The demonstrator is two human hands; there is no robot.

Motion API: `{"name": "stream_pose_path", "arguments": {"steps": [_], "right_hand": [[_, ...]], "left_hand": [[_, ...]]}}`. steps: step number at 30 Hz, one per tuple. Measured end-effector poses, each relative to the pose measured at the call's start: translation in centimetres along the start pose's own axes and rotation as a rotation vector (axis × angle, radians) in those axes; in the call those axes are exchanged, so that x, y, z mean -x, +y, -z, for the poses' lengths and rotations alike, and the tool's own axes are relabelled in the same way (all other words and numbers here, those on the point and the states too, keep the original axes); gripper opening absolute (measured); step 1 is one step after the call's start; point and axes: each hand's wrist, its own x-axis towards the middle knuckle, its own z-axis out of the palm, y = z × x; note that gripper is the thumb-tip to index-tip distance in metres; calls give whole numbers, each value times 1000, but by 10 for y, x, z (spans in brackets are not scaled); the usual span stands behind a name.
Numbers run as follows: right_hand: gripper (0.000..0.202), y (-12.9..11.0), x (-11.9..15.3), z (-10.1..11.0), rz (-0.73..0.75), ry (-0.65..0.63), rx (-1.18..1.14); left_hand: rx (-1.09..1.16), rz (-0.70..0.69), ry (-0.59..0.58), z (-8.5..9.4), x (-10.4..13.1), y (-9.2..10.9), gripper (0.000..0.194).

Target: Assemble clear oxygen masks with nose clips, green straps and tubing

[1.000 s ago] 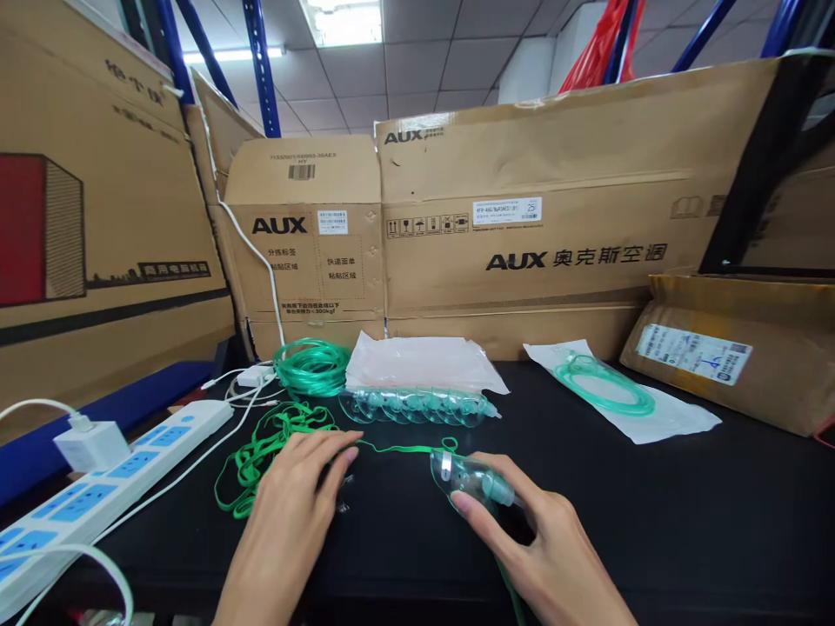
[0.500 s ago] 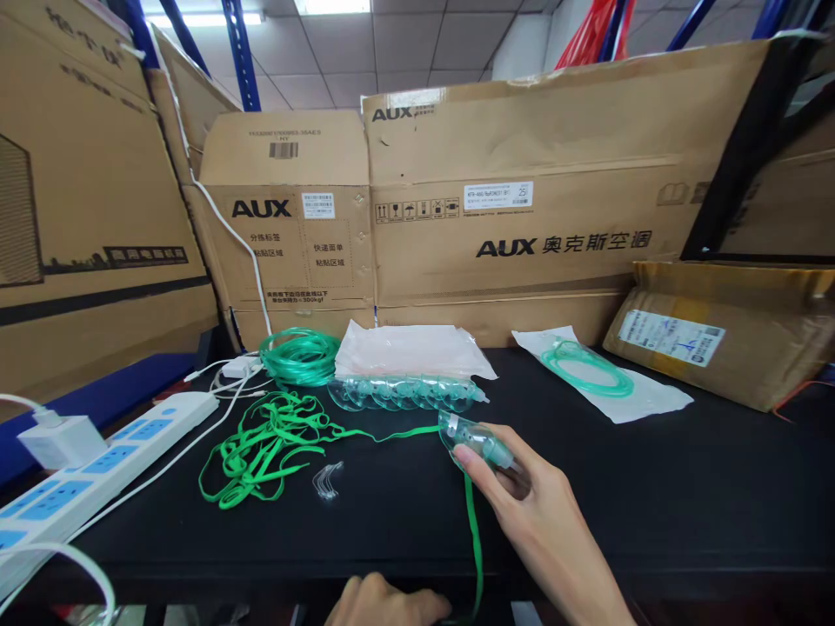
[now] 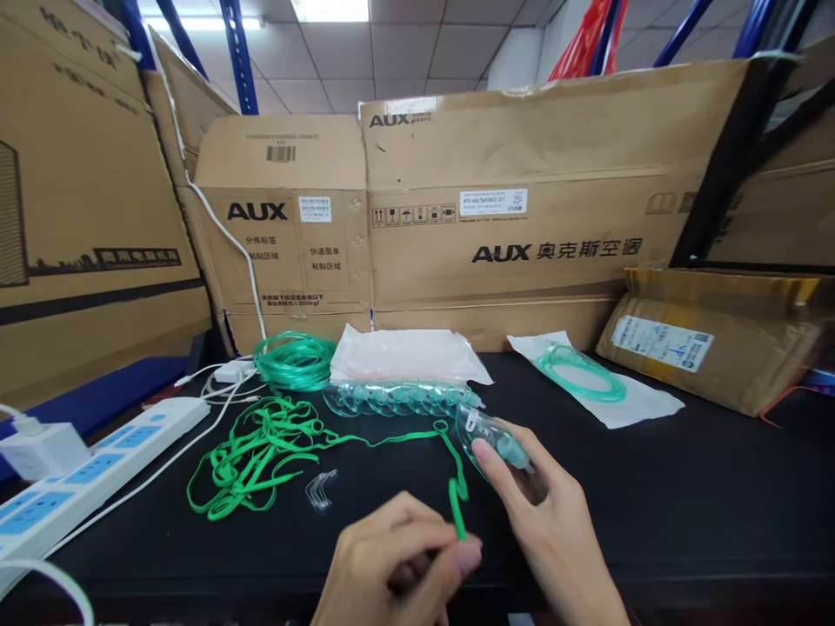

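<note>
My left hand [image 3: 404, 556], low in the middle of the view, pinches a green elastic strap [image 3: 457, 513] near its end between thumb and fingers. The strap's tip sticks up toward the clear oxygen mask [image 3: 499, 442], apart from it. My right hand [image 3: 554, 513] grips that mask, thumb on the near side, with a white tab at its upper left corner. From the pinched end the strap runs back and left to a tangled heap of green straps [image 3: 254, 461]. Beside the heap lie several thin clear or metal strips [image 3: 320, 490].
A row of nested clear masks [image 3: 397, 398] lies before white packets [image 3: 404, 355]. Coiled green tubing [image 3: 293, 359] is at back left, a packet with tubing [image 3: 580, 374] at right. A power strip [image 3: 123, 469] with white cables runs along the left. Cardboard boxes [image 3: 554, 200] wall the back.
My left hand has risen from the table's front edge, bringing the strap's end up near the mask. My right hand with the mask has shifted slightly right and down in view.
</note>
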Motion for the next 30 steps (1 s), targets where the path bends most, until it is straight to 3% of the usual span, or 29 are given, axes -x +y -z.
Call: {"name": "stream_pose_path", "arguments": {"steps": [3,6,11,18,30], "right_hand": [[47,-1,1,0,-42,18,-61],[47,0,2,1,-47,22,-102],[43,-3,4,4,-53,-34,-171],[39,-7,6,4,-86,-99,-263],[34,0,3,5,-43,-161,-194]], "left_hand": [[212,120,143,-3,-23,17,26],[326,101,231,-9,-39,20,27],[439,206,205,-13,-45,14,33],[481,215,198,-11,-44,17,35],[469,233,207,-10,-45,17,36]]}}
